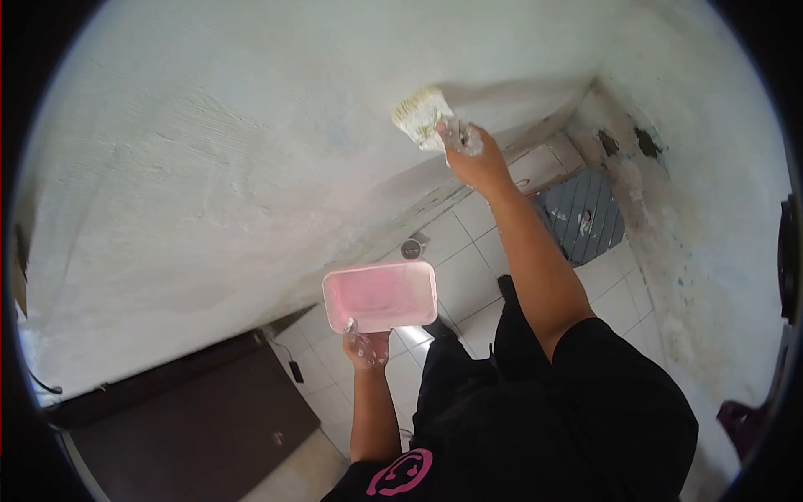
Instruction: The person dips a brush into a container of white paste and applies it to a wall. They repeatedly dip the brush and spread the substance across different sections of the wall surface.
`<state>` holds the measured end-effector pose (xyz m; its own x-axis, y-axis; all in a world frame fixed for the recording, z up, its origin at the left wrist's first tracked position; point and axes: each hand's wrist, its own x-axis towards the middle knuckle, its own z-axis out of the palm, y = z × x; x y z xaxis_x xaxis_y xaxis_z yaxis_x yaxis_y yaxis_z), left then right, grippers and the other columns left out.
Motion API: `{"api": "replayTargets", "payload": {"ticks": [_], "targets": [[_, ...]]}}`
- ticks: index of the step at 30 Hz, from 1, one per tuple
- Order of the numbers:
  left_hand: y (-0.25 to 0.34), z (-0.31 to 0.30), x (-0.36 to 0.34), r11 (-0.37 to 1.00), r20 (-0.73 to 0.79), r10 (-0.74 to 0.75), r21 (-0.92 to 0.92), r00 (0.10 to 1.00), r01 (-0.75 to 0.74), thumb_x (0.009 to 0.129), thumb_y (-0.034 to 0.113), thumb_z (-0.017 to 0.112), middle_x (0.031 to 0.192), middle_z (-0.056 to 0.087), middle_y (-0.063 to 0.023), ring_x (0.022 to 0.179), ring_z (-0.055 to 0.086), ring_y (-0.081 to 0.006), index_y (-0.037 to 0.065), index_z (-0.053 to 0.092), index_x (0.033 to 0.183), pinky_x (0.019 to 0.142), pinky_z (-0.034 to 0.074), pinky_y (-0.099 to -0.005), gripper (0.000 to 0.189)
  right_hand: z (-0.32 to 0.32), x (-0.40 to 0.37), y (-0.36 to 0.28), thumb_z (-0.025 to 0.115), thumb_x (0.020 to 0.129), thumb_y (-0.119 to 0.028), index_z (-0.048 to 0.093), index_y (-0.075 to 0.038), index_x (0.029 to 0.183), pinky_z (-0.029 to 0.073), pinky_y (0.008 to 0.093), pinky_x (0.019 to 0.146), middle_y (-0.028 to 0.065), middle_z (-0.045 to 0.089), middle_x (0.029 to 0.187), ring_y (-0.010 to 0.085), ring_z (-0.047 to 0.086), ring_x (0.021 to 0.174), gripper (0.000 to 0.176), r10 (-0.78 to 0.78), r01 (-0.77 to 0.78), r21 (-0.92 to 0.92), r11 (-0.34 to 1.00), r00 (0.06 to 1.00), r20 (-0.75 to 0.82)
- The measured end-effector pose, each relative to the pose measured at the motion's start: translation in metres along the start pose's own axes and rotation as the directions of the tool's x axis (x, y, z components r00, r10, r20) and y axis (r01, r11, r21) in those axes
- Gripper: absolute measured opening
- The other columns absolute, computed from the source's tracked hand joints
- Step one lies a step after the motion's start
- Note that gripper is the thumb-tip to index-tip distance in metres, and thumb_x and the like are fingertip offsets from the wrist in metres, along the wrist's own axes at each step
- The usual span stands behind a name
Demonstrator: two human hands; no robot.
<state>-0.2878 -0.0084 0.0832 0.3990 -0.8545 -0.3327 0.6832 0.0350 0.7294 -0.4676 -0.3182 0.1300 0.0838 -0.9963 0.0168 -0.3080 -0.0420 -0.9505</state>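
Note:
My right hand (475,157) grips a wide paintbrush (423,117) whose pale, paint-caked bristles are up against the whitish wall (276,109). White paint smears show on that hand's thumb and fingers. Lower down, my left hand (366,348) holds a pink rectangular plastic tub (383,294) by its near edge, thumb over the rim and the other fingers underneath. A thin, pale pinkish-white layer coats the inside of the tub. This hand is spotted with white paint too.
On the tiled floor (464,272) stand a small cup (411,248) near the wall base and a grey slatted panel (583,217) in the corner. A dark brown tabletop (192,418) fills the lower left. The right-hand wall (694,192) has dark peeled patches.

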Motion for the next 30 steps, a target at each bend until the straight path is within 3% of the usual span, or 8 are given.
{"api": "replayTargets", "payload": {"ticks": [3, 7, 9, 11, 15, 19, 22, 30], "targets": [[0.002, 0.042, -0.009, 0.995, -0.031, 0.060, -0.080, 0.998, -0.063, 0.087, 0.034, 0.047, 0.126, 0.051, -0.0154, 0.115, 0.053, -0.0331, 0.005, 0.038, 0.133, 0.090, 0.049, -0.0492, 0.055, 0.008, -0.005, 0.030, 0.054, 0.091, -0.036, 0.060, -0.002, 0.089, 0.040, 0.0310, 0.045, 0.0100, 0.061, 0.073, 0.0130, 0.049, 0.050, 0.035, 0.400, -0.372, -0.146, 0.917, 0.845, 0.356], [0.000, 0.058, -0.016, 0.992, -0.089, 0.055, -0.107, 0.995, -0.064, 0.087, 0.035, 0.046, 0.126, 0.051, -0.0155, 0.114, 0.053, -0.0342, 0.005, 0.038, 0.133, 0.089, 0.049, -0.0505, 0.056, 0.011, -0.017, 0.047, 0.055, 0.092, -0.029, 0.056, -0.002, 0.099, 0.036, 0.0263, 0.040, 0.0058, 0.057, 0.067, 0.0084, 0.046, 0.049, 0.028, 0.432, -0.512, 0.044, 0.858, 0.764, 0.480], [0.007, 0.073, -0.018, 0.993, -0.129, 0.086, -0.072, 0.988, -0.096, 0.087, 0.036, 0.046, 0.127, 0.050, -0.0158, 0.113, 0.053, -0.0346, 0.005, 0.037, 0.133, 0.089, 0.049, -0.0509, 0.057, -0.002, -0.007, 0.003, 0.055, 0.092, -0.025, 0.050, -0.002, 0.106, 0.036, 0.0244, 0.042, 0.0021, 0.053, 0.069, 0.0063, 0.045, 0.052, 0.028, 0.271, -0.387, 0.087, 0.918, 0.770, 0.578], [0.009, 0.084, -0.021, 0.993, -0.175, 0.092, -0.060, 0.980, -0.104, 0.086, 0.036, 0.047, 0.127, 0.050, -0.0157, 0.114, 0.053, -0.0345, 0.005, 0.037, 0.134, 0.089, 0.049, -0.0512, 0.057, -0.025, -0.004, -0.064, 0.054, 0.093, -0.024, 0.050, -0.002, 0.108, 0.037, 0.0236, 0.044, 0.0013, 0.052, 0.073, 0.0051, 0.044, 0.054, 0.027, 0.040, -0.367, 0.464, 0.806, 0.816, 0.577], [0.011, 0.087, -0.024, 0.995, -0.223, 0.091, -0.016, 0.971, -0.097, 0.086, 0.036, 0.047, 0.129, 0.049, -0.0151, 0.115, 0.052, -0.0339, 0.006, 0.036, 0.135, 0.090, 0.048, -0.0504, 0.059, -0.015, 0.006, -0.054, 0.054, 0.093, -0.024, 0.050, -0.003, 0.109, 0.037, 0.0228, 0.046, 0.0022, 0.054, 0.079, 0.0045, 0.043, 0.057, 0.027, -0.041, -0.286, 0.530, 0.798, 0.852, 0.522], [0.011, 0.068, -0.027, 0.994, -0.239, 0.106, 0.012, 0.965, -0.106, 0.086, 0.034, 0.048, 0.130, 0.048, -0.0146, 0.116, 0.051, -0.0332, 0.007, 0.036, 0.136, 0.093, 0.047, -0.0487, 0.058, 0.057, 0.002, 0.086, 0.055, 0.092, -0.020, 0.050, -0.005, 0.108, 0.036, 0.0240, 0.042, 0.0026, 0.053, 0.077, 0.0071, 0.044, 0.049, 0.023, 0.381, -0.583, 0.319, 0.747, 0.769, 0.513], [0.009, 0.067, -0.030, 0.999, -0.268, 0.049, 0.006, 0.962, -0.049, 0.086, 0.033, 0.048, 0.131, 0.048, -0.0141, 0.118, 0.051, -0.0312, 0.007, 0.036, 0.136, 0.095, 0.046, -0.0468, 0.058, 0.051, 0.001, 0.088, 0.058, 0.087, -0.021, 0.054, -0.001, 0.108, 0.044, 0.0274, 0.050, 0.0051, 0.061, 0.079, 0.0120, 0.055, 0.056, 0.029, 0.527, -0.651, 0.196, 0.734, 0.727, 0.441], [-0.003, 0.033, -0.033, 0.999, -0.281, 0.019, -0.019, 0.960, -0.026, 0.085, 0.034, 0.050, 0.131, 0.047, -0.0153, 0.117, 0.051, -0.0337, 0.007, 0.035, 0.136, 0.090, 0.049, -0.0507, 0.059, -0.003, 0.003, -0.054, 0.055, 0.093, -0.031, 0.055, -0.005, 0.104, 0.035, 0.0214, 0.041, 0.0021, 0.056, 0.073, 0.0046, 0.041, 0.046, 0.028, 0.008, -0.356, 0.667, 0.655, 0.886, 0.464]]}}
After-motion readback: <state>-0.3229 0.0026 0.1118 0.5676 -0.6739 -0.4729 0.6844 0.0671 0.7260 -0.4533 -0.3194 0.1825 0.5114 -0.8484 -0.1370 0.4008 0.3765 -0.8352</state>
